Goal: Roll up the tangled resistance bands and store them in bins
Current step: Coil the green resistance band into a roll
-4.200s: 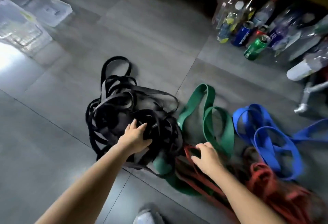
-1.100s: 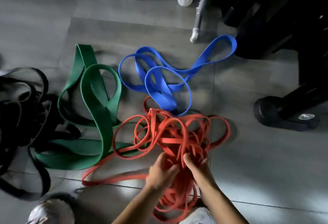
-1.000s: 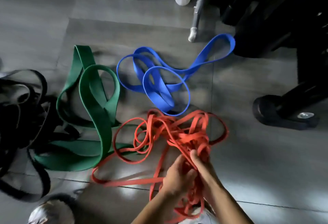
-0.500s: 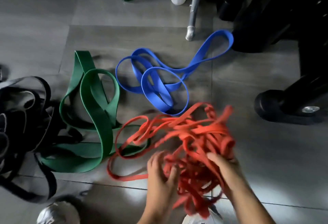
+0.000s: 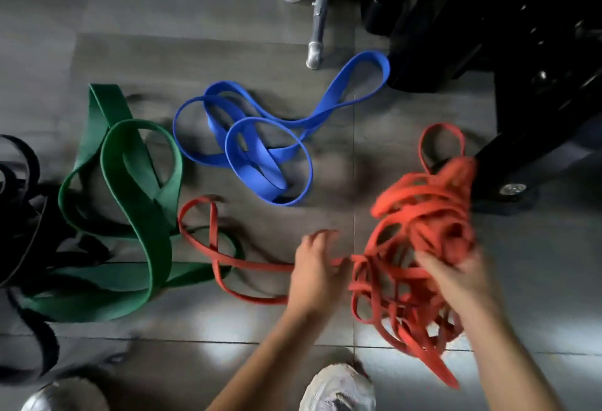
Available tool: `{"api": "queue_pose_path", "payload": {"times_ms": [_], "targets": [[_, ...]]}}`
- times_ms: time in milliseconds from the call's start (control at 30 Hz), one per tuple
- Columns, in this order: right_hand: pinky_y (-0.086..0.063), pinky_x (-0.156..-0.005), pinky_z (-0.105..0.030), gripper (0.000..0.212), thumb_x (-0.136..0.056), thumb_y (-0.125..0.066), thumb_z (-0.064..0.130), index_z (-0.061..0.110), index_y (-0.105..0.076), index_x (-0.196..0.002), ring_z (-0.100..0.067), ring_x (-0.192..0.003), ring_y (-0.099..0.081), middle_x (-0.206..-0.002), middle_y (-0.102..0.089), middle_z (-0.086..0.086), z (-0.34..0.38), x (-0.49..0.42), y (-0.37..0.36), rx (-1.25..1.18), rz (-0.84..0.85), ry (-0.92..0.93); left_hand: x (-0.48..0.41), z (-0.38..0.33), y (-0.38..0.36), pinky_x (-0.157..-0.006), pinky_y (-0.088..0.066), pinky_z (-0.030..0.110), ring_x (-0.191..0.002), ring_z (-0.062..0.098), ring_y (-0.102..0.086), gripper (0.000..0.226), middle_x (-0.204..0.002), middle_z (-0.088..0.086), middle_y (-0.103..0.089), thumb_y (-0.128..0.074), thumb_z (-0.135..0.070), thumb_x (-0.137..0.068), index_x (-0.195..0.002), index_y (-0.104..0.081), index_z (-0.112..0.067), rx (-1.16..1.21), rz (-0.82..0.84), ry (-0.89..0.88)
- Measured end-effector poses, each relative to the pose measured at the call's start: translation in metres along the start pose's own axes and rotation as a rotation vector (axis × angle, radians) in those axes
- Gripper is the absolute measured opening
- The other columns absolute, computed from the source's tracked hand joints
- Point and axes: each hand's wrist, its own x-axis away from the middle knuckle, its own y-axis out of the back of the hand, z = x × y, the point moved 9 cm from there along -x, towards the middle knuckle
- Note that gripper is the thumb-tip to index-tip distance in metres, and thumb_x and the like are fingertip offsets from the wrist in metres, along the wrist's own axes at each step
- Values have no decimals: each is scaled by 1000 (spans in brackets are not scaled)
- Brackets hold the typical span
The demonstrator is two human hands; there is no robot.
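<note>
Head view: left hand (image 5: pixel 317 269) and right hand (image 5: pixel 457 280) clamp the red bands (image 5: pixel 423 208), loose strand trailing leftward.

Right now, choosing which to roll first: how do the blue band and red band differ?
The blue band is wide and lies in a few loose loops, untouched; the red band is narrow, tangled into many loops, gripped by the right hand. Both are looped bands.

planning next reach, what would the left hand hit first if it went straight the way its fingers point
The left hand, at the red band, would cross bare floor, then probably meet the blue band; height unclear.
</note>
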Motion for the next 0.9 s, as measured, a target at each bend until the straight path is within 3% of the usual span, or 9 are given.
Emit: {"api": "queue_pose_path", "payload": {"times_ms": [100,200,267,400,533,633,700,767,900], "targets": [[-28,-111,-41,120,-64,-79,50,9,-5,-149,-32,-139,-26,-153,-19,-21,14,4,-55,417,108,100,7,67,53,-61,-42,37,-64,32,-49,20,-54,6,-48,-49,-29,-63,-51,-46,-13,52,-270,333],[-17,-114,-39,115,-67,-74,54,11,-7,-150,-32,-144,-10,-155,-8,-22,37,27,-99,411,150,320,66,151,74,-78,-50,43,-81,39,-59,29,-80,23,-62,-70,-36,-66,-62,-57,-10,404,-498,978],[-19,-114,-41,102,-69,-72,54,11,-24,-147,-36,-143,-15,-154,-15,-24,37,39,-116,407,149,398,86,164,60,-84,-47,39,-86,29,-57,45,-93,13,-62,-79,-42,-68,-88,-62,-5,567,-406,1081],[-21,-112,-42,80,-72,-73,44,11,-42,-139,-38,-138,-25,-149,-27,-22,9,41,-116,413,135,345,59,143,43,-79,-44,26,-81,12,-60,20,-87,1,-69,-67,-28,-85,-90,-66,-8,835,-365,916],[-31,-106,-33,63,-75,-67,46,13,-53,-128,-27,-127,-41,-134,-48,-11,-10,36,-84,186,119,253,20,83,15,-39,-36,12,-49,7,-56,20,-67,5,-62,-47,-2,-87,-72,-58,-9,871,-265,784],[-34,-100,-26,72,-69,-55,62,19,-53,-127,-18,-120,-47,-123,-52,-1,2,37,-54,35,39,261,4,13,-22,-63,-52,24,-65,13,-63,15,-78,9,-68,-49,-20,-78,-76,-63,-13,631,-3,474],[-34,-97,-23,77,-66,-54,64,23,-49,-131,-11,-116,-49,-119,-48,7,16,38,-39,-70,-12,276,11,-31,-62,-88,-51,35,-96,22,-64,40,-104,9,-69,-43,-33,-74,-99,-66,-14,389,300,201],[-35,-98,-22,86,-61,-57,65,27,-42,-136,-4,-116,-48,-126,-46,10,26,34,-30,-169,-6,282,27,-55,-87,-95,-47,38,-112,28,-59,54,-121,12,-63,-40,-32,-76,-122,-58,-11,197,484,61],[-35,-107,-35,86,-69,-66,55,22,-35,-142,-20,-129,-40,-142,-38,-8,35,17,-20,63,-32,270,26,-51,-55,-86,-49,37,-100,28,-60,34,-107,4,-68,-45,-26,-78,-107,-61,-19,59,268,-9]]}}
